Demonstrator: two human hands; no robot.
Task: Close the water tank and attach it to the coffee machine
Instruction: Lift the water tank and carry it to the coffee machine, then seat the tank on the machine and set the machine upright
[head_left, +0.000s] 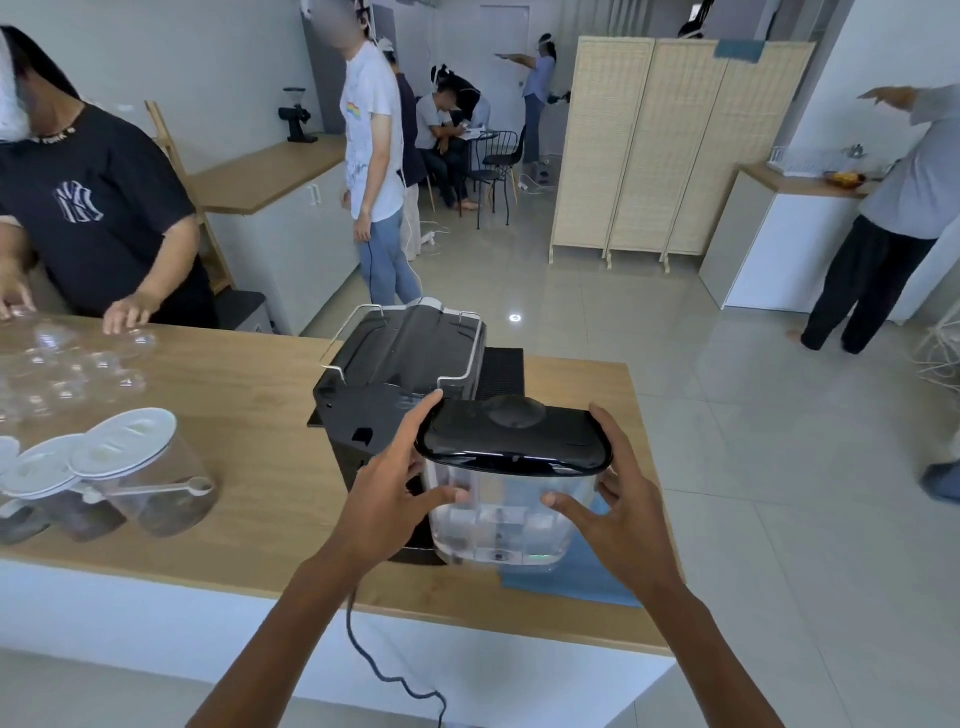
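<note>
Head camera looks down at a wooden counter (249, 395). At the far left, clear plastic cups (67, 374) lie in a group, and nearer stand three clear jars (150, 483) with white lids; a small white scoop leans on the front one. A person in a dark T-shirt (98, 208) stands behind the counter, and the white "NY" logo can be read on the chest.

In the middle stands the black coffee machine (400, 353), with a wire handle on top and a dark cable (374, 660) hanging over the counter edge.

The left hand (384, 499) comes up from below with the forearm straight. Its thumb presses the front of the clear water tank (498, 514), and its index finger stretches up along the left end of the black lid (511, 436). The right hand (618, 509) mirrors it: thumb on the front wall, fingers wrapped behind the right side. Both hands grip the tank firmly between them.

The lid sits on top of the tank. The tank is just right of the machine and close to its side, above a blue cloth (576, 582). I cannot tell if it touches the cloth.
</note>
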